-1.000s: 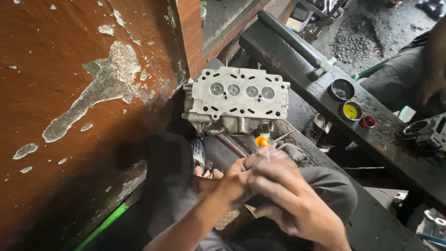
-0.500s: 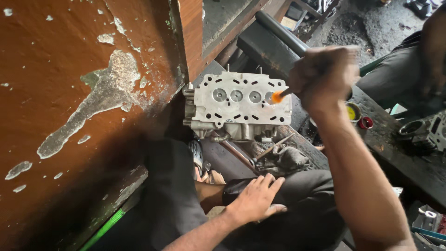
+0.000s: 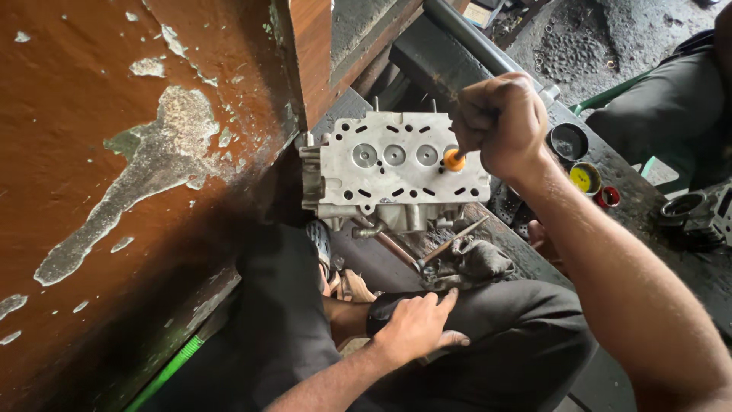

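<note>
Two hands in view on my feed, doing very different things. My right hand (image 3: 499, 122) is up over the cylinder head (image 3: 393, 168), curled into a tight fist around a thin stick tool with an orange suction cup (image 3: 454, 159) on its tip. The knuckles point up and left, the wrist is bent down, and the forearm runs long and straight back toward the lower right corner of the shot. The orange cup sits on the rightmost of the four round valves, at the right end of the head's pale, flat face.

My left hand (image 3: 415, 324) is way lower, resting palm down on my knee in dark trousers (image 3: 496, 336), fingers spread loose and slightly curled, gripping nothing as far as I can see.

The cylinder head itself lies flat between my legs and a rusty brown painted wall (image 3: 114, 152) with flaking patches. Just right of my fist there are small round tins (image 3: 585, 177) on a dark bench, one dark, one with yellow stuff, one red. Another person's dark-clad leg (image 3: 671, 99) shows at the top right, well apart from my hands.
</note>
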